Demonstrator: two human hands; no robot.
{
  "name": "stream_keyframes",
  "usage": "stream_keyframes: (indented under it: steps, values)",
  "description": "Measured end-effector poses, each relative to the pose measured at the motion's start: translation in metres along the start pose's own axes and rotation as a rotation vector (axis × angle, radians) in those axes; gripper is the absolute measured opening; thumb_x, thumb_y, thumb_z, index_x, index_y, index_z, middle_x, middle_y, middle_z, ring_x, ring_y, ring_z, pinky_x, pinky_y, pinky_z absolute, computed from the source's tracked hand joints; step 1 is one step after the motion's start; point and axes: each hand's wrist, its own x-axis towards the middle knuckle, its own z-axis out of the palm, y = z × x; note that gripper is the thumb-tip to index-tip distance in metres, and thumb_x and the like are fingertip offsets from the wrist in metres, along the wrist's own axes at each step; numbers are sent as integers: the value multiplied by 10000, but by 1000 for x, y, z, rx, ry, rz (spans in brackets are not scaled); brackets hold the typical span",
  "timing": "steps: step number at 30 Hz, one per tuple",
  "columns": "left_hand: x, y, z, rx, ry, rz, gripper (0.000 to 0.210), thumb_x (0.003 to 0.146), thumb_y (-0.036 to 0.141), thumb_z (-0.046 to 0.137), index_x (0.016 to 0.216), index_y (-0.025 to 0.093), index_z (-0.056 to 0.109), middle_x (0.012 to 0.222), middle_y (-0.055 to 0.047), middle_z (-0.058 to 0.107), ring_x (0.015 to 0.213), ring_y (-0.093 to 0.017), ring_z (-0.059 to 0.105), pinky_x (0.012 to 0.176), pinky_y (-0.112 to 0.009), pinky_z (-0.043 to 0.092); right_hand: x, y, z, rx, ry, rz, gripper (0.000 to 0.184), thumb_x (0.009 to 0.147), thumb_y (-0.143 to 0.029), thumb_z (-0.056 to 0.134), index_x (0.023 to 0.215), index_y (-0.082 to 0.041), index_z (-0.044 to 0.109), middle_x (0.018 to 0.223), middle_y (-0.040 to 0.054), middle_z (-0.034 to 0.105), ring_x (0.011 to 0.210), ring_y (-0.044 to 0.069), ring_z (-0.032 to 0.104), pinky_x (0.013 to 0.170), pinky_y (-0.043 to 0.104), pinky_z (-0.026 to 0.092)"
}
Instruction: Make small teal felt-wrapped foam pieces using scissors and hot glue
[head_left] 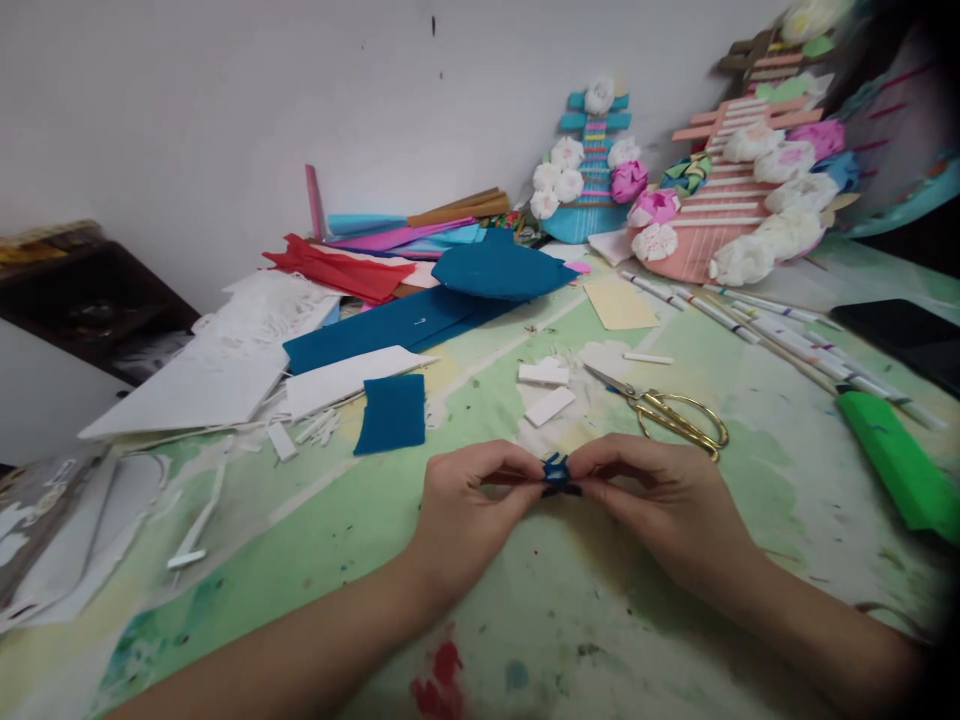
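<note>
Between the fingertips of both hands is a small piece of dark blue paper (pixel 556 472), partly hidden by the fingers. My left hand (pixel 472 510) pinches its left side, thumb below and forefinger above. On the other side my right hand (pixel 660 500) pinches it the same way. Just beyond the hands lie small white foam blocks (pixel 550 406). Gold-handled scissors (pixel 664 408) rest beyond my right hand, blades pointing left. A blue paper rectangle (pixel 391 412) lies to the left, beyond my left hand.
Blue sheets (pixel 390 325), red crepe paper (pixel 334 268) and white foam board (pixel 202 370) are piled at the back left. Flower-covered lute-shaped models (pixel 596 190) lean on the wall. Rolled paper sticks (pixel 787 335), a phone (pixel 900 335) and a green roll (pixel 896 460) lie right.
</note>
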Motion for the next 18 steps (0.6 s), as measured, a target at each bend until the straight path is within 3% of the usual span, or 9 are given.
stream_keyframes:
  steps: [10,18]
  values:
    - [1,0,0,-33,-23,20,128,697,109,719,789,160,646,760,-16,711,701,-131,697,692,-220,609,1,-1,-1,-64,-5,-29,117,787,-144,588,761,-222,672,730,-9,702,672,131,655,618,224,521]
    - [0,1,-1,45,-35,199,142,743,41,647,793,173,627,888,-26,714,832,-122,677,744,-213,589,0,-5,-2,-264,15,-264,140,820,-122,531,792,-219,629,749,10,680,685,134,637,610,233,498]
